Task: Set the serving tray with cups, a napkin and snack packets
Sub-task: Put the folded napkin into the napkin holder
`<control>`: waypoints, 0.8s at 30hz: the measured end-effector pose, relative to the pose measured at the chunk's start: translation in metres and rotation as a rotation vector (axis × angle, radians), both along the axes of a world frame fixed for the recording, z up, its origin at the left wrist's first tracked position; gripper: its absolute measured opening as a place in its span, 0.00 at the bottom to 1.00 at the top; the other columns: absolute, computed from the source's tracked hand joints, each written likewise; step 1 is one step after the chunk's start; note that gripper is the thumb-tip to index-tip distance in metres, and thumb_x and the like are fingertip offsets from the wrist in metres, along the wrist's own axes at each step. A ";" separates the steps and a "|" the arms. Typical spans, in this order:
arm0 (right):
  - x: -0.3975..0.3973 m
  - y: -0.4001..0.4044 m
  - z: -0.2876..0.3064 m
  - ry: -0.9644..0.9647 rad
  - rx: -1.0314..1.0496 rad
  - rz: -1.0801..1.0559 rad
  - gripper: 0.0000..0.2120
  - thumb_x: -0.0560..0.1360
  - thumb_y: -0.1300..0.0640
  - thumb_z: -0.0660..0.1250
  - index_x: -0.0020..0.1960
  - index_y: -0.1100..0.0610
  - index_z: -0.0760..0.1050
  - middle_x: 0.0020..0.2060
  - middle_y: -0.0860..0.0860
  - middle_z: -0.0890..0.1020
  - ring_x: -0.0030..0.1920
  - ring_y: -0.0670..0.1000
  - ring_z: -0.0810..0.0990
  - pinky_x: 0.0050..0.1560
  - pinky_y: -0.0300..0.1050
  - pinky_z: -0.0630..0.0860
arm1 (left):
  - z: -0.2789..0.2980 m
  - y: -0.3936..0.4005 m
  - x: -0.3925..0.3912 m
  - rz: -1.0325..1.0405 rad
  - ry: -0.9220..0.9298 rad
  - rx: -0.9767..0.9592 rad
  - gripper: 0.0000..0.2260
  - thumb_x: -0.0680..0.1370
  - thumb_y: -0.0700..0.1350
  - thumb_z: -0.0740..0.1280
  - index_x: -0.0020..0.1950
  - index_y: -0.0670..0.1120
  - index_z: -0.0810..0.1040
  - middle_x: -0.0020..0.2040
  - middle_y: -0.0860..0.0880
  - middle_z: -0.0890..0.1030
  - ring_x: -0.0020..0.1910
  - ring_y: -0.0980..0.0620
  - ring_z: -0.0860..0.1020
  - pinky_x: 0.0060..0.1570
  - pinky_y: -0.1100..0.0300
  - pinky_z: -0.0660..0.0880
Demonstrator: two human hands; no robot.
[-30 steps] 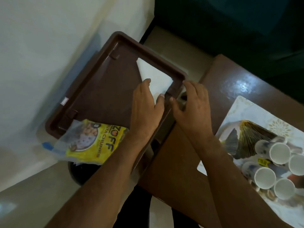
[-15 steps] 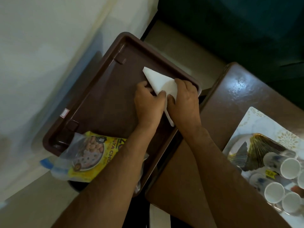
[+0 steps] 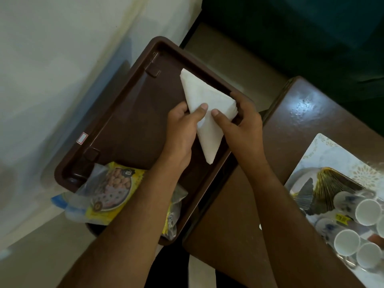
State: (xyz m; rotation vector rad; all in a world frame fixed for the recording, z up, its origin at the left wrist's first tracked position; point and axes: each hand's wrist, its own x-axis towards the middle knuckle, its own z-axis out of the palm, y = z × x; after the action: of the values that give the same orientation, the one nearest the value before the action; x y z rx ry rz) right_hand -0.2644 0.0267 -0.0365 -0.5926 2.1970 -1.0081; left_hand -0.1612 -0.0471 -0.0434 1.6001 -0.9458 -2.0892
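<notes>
A brown plastic serving tray point(image 3: 133, 113) sits tilted across the middle. A white napkin point(image 3: 204, 100), folded into a triangle, lies over its far right part. My left hand point(image 3: 182, 129) pinches the napkin's left edge with the thumb on top. My right hand point(image 3: 241, 123) grips its right corner, thumb pressed on the paper. A yellow snack packet point(image 3: 112, 192) with clear plastic lies at the tray's near left corner, partly under my left forearm. Several white cups point(image 3: 367, 212) lie at the far right.
A dark brown table point(image 3: 239, 204) is to the right of the tray. On it lies a white patterned mat point(image 3: 324, 150) with a gold-and-black fan-shaped holder point(image 3: 330, 188) beside the cups. A pale wall point(image 3: 52, 69) stands on the left, dark green furniture behind.
The napkin went from a flat sheet pressed under my palms to a triangle folded in half. Both hands have closed on its edges and moved toward the tray's right rim.
</notes>
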 end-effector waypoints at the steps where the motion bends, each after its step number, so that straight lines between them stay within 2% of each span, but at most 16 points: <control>1: -0.001 0.002 0.002 -0.019 -0.009 -0.002 0.24 0.79 0.55 0.74 0.72 0.58 0.74 0.67 0.51 0.79 0.64 0.47 0.80 0.58 0.37 0.83 | 0.001 0.002 -0.001 0.001 0.013 0.009 0.09 0.82 0.41 0.70 0.63 0.45 0.83 0.57 0.46 0.88 0.58 0.47 0.86 0.58 0.48 0.85; 3: -0.003 0.008 0.006 -0.028 -0.014 -0.012 0.20 0.78 0.56 0.75 0.68 0.60 0.76 0.63 0.53 0.82 0.61 0.50 0.82 0.58 0.47 0.85 | 0.004 0.009 -0.005 -0.002 0.027 0.024 0.09 0.82 0.42 0.71 0.62 0.44 0.83 0.57 0.46 0.88 0.56 0.47 0.87 0.57 0.48 0.85; 4: -0.005 0.013 0.007 -0.028 -0.013 -0.023 0.19 0.78 0.57 0.75 0.66 0.60 0.77 0.62 0.53 0.82 0.60 0.51 0.83 0.57 0.48 0.85 | 0.005 0.013 -0.008 -0.004 0.030 0.029 0.08 0.82 0.43 0.71 0.61 0.45 0.84 0.56 0.46 0.88 0.56 0.47 0.87 0.56 0.48 0.85; 9: -0.019 0.044 0.012 -0.013 -0.042 -0.093 0.18 0.78 0.59 0.75 0.65 0.58 0.76 0.62 0.51 0.81 0.60 0.50 0.83 0.53 0.41 0.86 | 0.008 0.034 -0.022 0.035 0.042 0.052 0.06 0.84 0.47 0.68 0.53 0.49 0.85 0.56 0.46 0.88 0.57 0.46 0.87 0.58 0.44 0.85; 11: -0.023 0.059 0.016 -0.005 -0.091 -0.109 0.22 0.77 0.60 0.75 0.69 0.57 0.74 0.62 0.46 0.80 0.60 0.43 0.81 0.51 0.34 0.84 | 0.009 0.044 -0.029 0.024 0.013 0.037 0.06 0.84 0.46 0.68 0.54 0.48 0.85 0.56 0.47 0.88 0.57 0.47 0.87 0.58 0.43 0.85; 14: -0.027 0.085 0.021 0.074 -0.175 -0.101 0.28 0.77 0.59 0.75 0.74 0.54 0.71 0.58 0.31 0.74 0.55 0.28 0.77 0.48 0.25 0.77 | 0.011 0.069 -0.042 -0.034 -0.012 0.019 0.08 0.83 0.48 0.69 0.59 0.48 0.85 0.56 0.48 0.88 0.56 0.48 0.87 0.53 0.46 0.86; 15: -0.029 0.095 0.022 0.092 -0.196 -0.104 0.28 0.77 0.60 0.75 0.74 0.54 0.71 0.58 0.31 0.74 0.55 0.26 0.76 0.49 0.23 0.75 | 0.012 0.079 -0.047 -0.050 -0.009 0.013 0.09 0.83 0.48 0.69 0.60 0.47 0.85 0.55 0.49 0.88 0.55 0.48 0.87 0.52 0.48 0.87; 17: -0.035 0.112 0.024 0.104 -0.226 -0.125 0.26 0.77 0.62 0.74 0.73 0.54 0.73 0.60 0.37 0.78 0.57 0.29 0.77 0.52 0.26 0.77 | 0.015 0.096 -0.054 -0.081 -0.003 0.006 0.09 0.83 0.48 0.70 0.60 0.47 0.85 0.54 0.49 0.89 0.53 0.49 0.88 0.51 0.50 0.87; 19: -0.043 0.131 0.027 0.122 -0.247 -0.147 0.22 0.78 0.64 0.72 0.70 0.55 0.76 0.63 0.43 0.81 0.61 0.37 0.79 0.55 0.34 0.80 | 0.018 0.115 -0.063 -0.110 -0.006 0.001 0.09 0.83 0.49 0.70 0.60 0.47 0.85 0.53 0.49 0.89 0.53 0.49 0.88 0.51 0.49 0.87; 20: -0.047 0.142 0.029 0.128 -0.250 -0.155 0.20 0.78 0.64 0.72 0.68 0.55 0.78 0.62 0.45 0.82 0.61 0.39 0.80 0.55 0.35 0.81 | 0.020 0.125 -0.068 -0.117 -0.006 0.000 0.09 0.83 0.49 0.69 0.59 0.47 0.85 0.53 0.49 0.89 0.52 0.49 0.88 0.52 0.48 0.87; 22: -0.056 0.163 0.034 0.113 -0.243 -0.179 0.16 0.78 0.64 0.71 0.64 0.54 0.81 0.61 0.46 0.83 0.59 0.40 0.81 0.52 0.32 0.80 | 0.024 0.146 -0.079 -0.124 -0.004 0.008 0.11 0.84 0.51 0.67 0.58 0.47 0.85 0.52 0.48 0.89 0.53 0.47 0.88 0.55 0.44 0.86; 24: -0.064 0.184 0.036 0.091 -0.232 -0.199 0.13 0.79 0.65 0.70 0.61 0.55 0.84 0.58 0.49 0.85 0.57 0.42 0.82 0.54 0.36 0.80 | 0.029 0.165 -0.090 -0.125 0.014 0.023 0.13 0.85 0.53 0.65 0.58 0.47 0.85 0.53 0.46 0.89 0.54 0.45 0.88 0.58 0.41 0.85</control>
State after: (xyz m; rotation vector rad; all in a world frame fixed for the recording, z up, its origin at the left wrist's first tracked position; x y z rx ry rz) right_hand -0.3280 0.2106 0.0000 -0.5388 2.2692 -1.3782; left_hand -0.2512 0.1181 -0.0149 1.5731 -1.0457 -2.1988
